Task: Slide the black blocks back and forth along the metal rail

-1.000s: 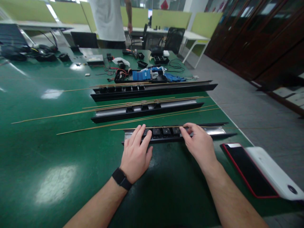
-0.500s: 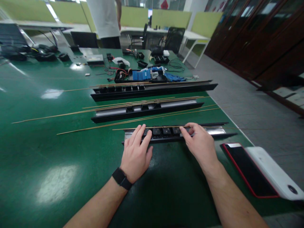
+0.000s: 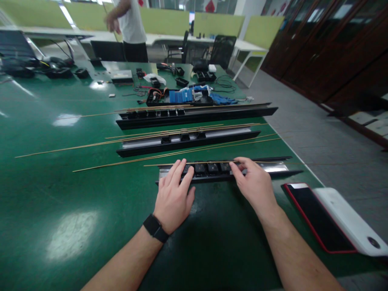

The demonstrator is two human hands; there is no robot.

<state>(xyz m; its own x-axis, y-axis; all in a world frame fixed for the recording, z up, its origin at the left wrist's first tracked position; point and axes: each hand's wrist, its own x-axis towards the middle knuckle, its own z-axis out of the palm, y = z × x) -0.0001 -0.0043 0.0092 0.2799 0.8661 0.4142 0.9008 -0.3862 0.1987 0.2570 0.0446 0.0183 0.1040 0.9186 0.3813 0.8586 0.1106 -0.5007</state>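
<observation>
The nearest black channel (image 3: 220,177) with a shiny inner face lies across the table in front of me. Several black blocks (image 3: 212,167) sit in a row inside it. A thin golden rod (image 3: 157,165) runs along the channel's far side, over the blocks. My left hand (image 3: 175,190) lies with fingers stretched over the channel's left part, fingertips on the rod and the leftmost block. At the right end of the row, my right hand (image 3: 253,178) is closed, thumb and forefinger pinched at the rod; its other fingers are partly hidden.
Two more black channels (image 3: 194,142) with blocks and golden rods lie beyond. Loose rods (image 3: 121,163) rest on the green table (image 3: 91,226). At right are a red-edged phone (image 3: 318,218) and a white device (image 3: 348,218). Behind are a tool tray (image 3: 182,96) and a standing person (image 3: 133,24).
Both my hands and the channel stay almost still. In the background, the standing person has turned and an arm is now raised toward the left.
</observation>
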